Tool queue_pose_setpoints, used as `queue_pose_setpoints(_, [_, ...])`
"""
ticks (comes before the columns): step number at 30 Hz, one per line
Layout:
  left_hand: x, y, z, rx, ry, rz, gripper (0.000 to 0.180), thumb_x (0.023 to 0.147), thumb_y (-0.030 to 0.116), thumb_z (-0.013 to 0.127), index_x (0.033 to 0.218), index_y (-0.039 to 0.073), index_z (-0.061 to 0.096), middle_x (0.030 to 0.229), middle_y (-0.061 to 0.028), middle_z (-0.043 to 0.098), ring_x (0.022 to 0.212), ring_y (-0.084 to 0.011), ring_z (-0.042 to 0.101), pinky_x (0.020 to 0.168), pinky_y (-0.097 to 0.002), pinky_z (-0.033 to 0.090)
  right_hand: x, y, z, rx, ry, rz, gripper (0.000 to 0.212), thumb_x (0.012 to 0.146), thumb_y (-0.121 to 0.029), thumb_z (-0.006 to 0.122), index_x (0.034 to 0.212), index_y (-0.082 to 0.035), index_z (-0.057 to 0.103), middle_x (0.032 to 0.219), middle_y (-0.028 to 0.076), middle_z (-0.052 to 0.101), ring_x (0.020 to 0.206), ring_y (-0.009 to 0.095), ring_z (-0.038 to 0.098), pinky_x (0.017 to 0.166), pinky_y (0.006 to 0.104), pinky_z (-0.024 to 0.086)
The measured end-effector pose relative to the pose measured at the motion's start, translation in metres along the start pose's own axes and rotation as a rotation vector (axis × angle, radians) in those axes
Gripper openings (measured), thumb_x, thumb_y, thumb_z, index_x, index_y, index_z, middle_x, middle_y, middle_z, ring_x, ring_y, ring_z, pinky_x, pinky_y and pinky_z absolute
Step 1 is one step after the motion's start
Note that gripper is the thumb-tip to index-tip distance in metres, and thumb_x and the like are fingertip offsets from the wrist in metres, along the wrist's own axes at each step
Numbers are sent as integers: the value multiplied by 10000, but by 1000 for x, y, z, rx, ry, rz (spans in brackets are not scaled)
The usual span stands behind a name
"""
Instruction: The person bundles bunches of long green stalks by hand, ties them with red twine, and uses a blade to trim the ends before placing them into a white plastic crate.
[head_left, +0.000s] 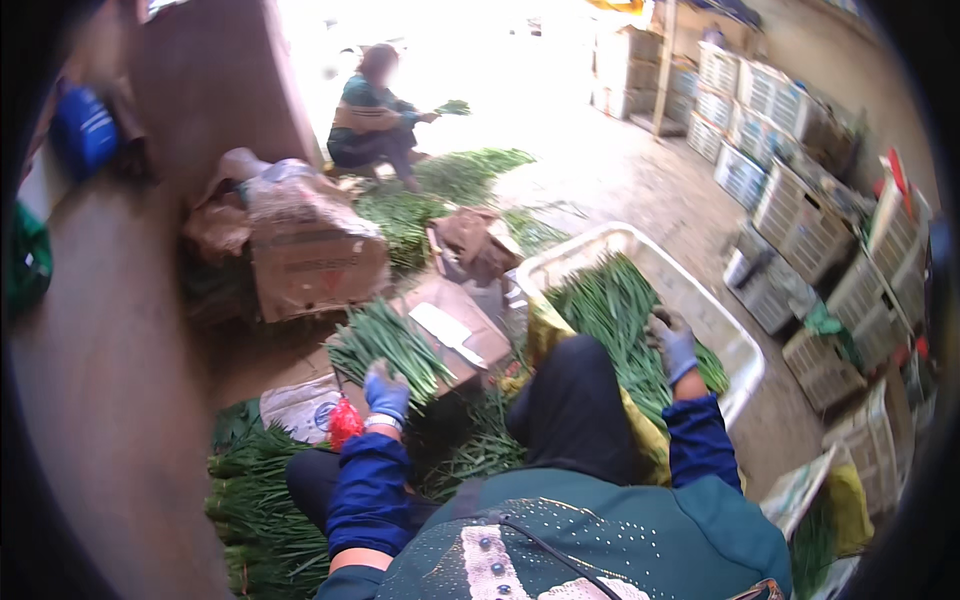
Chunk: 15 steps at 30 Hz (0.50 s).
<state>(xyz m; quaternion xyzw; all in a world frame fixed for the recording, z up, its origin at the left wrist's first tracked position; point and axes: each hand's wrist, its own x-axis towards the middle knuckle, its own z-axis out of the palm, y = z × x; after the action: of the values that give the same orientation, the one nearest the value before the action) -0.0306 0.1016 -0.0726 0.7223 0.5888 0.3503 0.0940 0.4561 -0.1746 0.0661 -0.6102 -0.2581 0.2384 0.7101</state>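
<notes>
My left hand (386, 390), in a blue-grey glove, is closed at the near side of a bunch of long green chives (392, 345). The bunch lies across a cardboard box (480, 325) in front of me. On the same box, beside the chives, is a pale flat blade-like object (445, 332). To the right, my gloved right hand (674, 340) rests with fingers apart on more green chives (615, 310). Those fill part of a white plastic crate (745, 350) by my right knee. Its fingertips are partly lost among the leaves.
Many chives (270, 500) are heaped at lower left, near a red plastic bag (345, 422). A large carton (318, 250) stands ahead on the left. Beyond, another person (368, 115) crouches by spread greens (465, 172). Stacked crates (790, 200) line the right wall.
</notes>
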Motion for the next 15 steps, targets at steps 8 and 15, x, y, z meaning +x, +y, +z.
queue_pose_setpoints(8, [-26,303,-180,-1267,-215,399,238,937,-3,526,1146,6,640,1002,-101,696,946,-198,656,942,-361,496,-15,120,-167,-581,336,201,461,778,-167,749,1185,12,627,997,158,704,885,209,672,811,314,526])
queue_pose_setpoints(15, [-28,391,-252,-1343,-884,1182,270,965,299,558,1189,154,596,916,-96,679,861,-297,663,972,-566,445,-43,134,-229,-427,453,298,520,815,-143,722,1268,50,556,1114,179,676,952,227,656,827,317,523])
